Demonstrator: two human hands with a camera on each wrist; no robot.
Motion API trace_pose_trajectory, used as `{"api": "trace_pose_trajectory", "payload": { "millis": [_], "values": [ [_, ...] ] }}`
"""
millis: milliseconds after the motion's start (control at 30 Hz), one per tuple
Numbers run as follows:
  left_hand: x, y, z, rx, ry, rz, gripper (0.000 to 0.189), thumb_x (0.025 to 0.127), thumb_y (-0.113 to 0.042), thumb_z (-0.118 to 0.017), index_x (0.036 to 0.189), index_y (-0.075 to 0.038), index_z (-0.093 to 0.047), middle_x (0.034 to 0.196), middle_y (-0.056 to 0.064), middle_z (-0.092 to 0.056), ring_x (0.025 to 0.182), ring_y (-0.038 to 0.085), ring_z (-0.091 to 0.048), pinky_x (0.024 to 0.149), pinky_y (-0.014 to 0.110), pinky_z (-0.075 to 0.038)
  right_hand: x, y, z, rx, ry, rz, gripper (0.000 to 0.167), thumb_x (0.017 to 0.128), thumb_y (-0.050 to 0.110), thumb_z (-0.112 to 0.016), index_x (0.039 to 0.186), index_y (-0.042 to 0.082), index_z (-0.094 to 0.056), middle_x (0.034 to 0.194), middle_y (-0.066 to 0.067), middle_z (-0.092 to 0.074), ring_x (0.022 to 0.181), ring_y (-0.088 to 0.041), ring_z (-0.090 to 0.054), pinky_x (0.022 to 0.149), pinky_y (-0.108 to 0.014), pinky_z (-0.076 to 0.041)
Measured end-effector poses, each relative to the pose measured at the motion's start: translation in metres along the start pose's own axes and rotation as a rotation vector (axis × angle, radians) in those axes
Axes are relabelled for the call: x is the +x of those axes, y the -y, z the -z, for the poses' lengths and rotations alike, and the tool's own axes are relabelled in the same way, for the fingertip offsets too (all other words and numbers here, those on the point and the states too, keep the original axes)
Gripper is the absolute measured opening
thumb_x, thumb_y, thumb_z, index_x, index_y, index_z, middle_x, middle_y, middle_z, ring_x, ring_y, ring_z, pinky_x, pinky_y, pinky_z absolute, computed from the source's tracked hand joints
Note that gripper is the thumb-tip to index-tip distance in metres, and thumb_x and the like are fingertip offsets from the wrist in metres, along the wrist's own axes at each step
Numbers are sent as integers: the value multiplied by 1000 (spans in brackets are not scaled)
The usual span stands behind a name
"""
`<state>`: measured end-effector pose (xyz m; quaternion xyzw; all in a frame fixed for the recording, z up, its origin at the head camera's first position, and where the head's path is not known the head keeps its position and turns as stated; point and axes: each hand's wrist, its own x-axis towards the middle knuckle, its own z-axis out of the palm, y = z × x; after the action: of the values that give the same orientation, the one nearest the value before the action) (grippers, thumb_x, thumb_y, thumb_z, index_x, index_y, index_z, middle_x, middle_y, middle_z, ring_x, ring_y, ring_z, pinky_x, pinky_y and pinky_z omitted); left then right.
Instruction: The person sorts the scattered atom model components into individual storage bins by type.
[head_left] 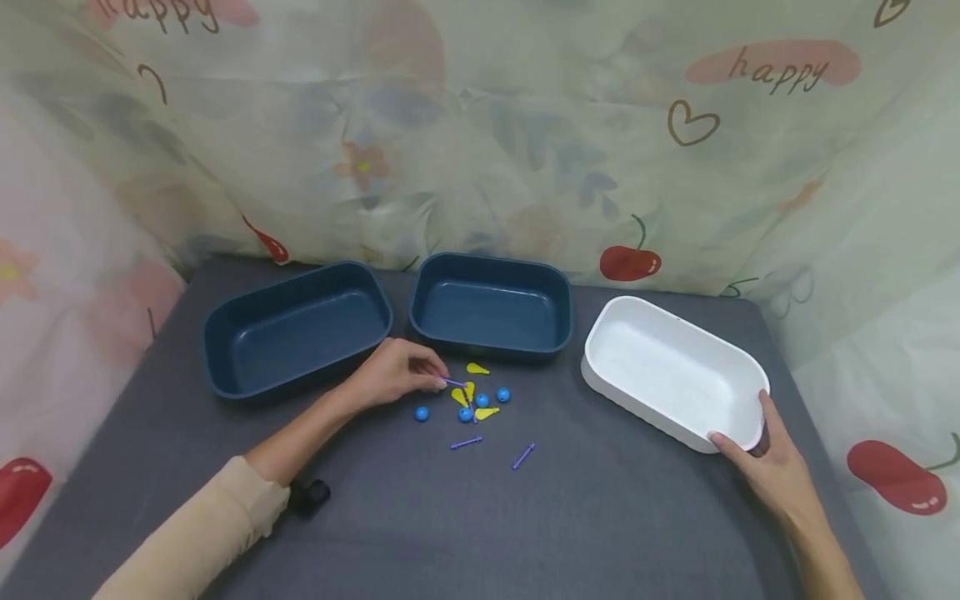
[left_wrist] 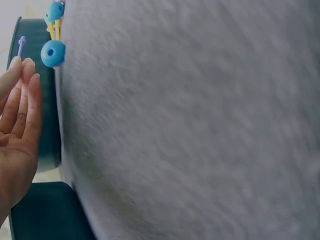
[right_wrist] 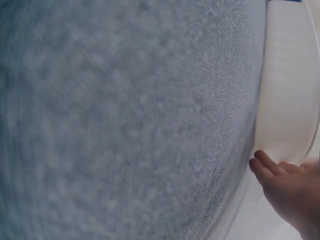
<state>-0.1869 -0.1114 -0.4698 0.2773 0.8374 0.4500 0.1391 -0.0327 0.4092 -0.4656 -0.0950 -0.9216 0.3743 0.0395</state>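
My left hand point(head_left: 397, 372) pinches a small purple stick with a knobbed end point(left_wrist: 21, 45) between thumb and fingertips. It is over the small pieces, close to the front of the middle dark blue bin point(head_left: 491, 346). Beneath and beside the fingertips lie several yellow teardrop-shaped pieces point(head_left: 487, 412) and several blue beads point(head_left: 503, 395) with holes. Two purple sticks point(head_left: 467, 442) lie apart, nearer the front. At the right, my right hand point(head_left: 780, 471) grips the near right corner of a white bin point(head_left: 675, 367), thumb at the front rim and fingers round the end.
Another dark blue bin point(head_left: 296, 333) stands at the left, behind the left forearm. A small black object point(head_left: 311, 497) shows beside the left sleeve. Patterned cloth point(head_left: 480, 167) hangs behind and on both sides of the grey-covered table point(head_left: 420, 533).
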Motion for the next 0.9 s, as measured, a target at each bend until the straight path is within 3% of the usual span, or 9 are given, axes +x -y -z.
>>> {"api": "trace_pose_trajectory", "payload": {
  "millis": [100,167,400,667,900],
  "values": [
    [2,-8,-2,-43,-15,-21,8,85,-18,-80,92,-15,-79,85,-6,-73,74,10,-68,68,28,-56,1,-1,1,27,-22,37,103,91,25,-73,161,13,1,163,-25,-7,147,-40,-14,104,-4,-15],
    [3,-14,-4,-60,-25,-34,8,84,-19,-81,91,-15,-79,84,-7,-74,73,10,-68,67,28,-56,1,-1,1,48,-21,51,104,91,21,-74,160,13,2,163,-24,-6,147,-38,-15,91,5,-15],
    [10,-34,-4,-122,-70,-51,8,85,-17,-80,93,-16,-80,85,-5,-75,74,17,-72,68,33,-58,3,0,4,37,-2,43,104,92,23,-73,160,14,5,162,-27,-6,146,-32,-17,90,5,-17],
    [26,-52,-3,-140,-100,-67,8,86,-16,-79,93,-12,-79,86,-2,-75,77,19,-72,70,37,-59,8,2,4,18,14,66,105,92,24,-73,159,12,8,161,-30,-4,144,-48,-14,96,1,-12],
    [41,-60,-14,-124,-40,-107,8,89,-18,-76,95,-12,-78,86,-3,-73,80,19,-71,73,36,-58,1,-4,-6,76,-11,99,105,89,12,-76,159,5,2,159,-33,-9,143,-32,-20,90,5,-18]
  ]
}}
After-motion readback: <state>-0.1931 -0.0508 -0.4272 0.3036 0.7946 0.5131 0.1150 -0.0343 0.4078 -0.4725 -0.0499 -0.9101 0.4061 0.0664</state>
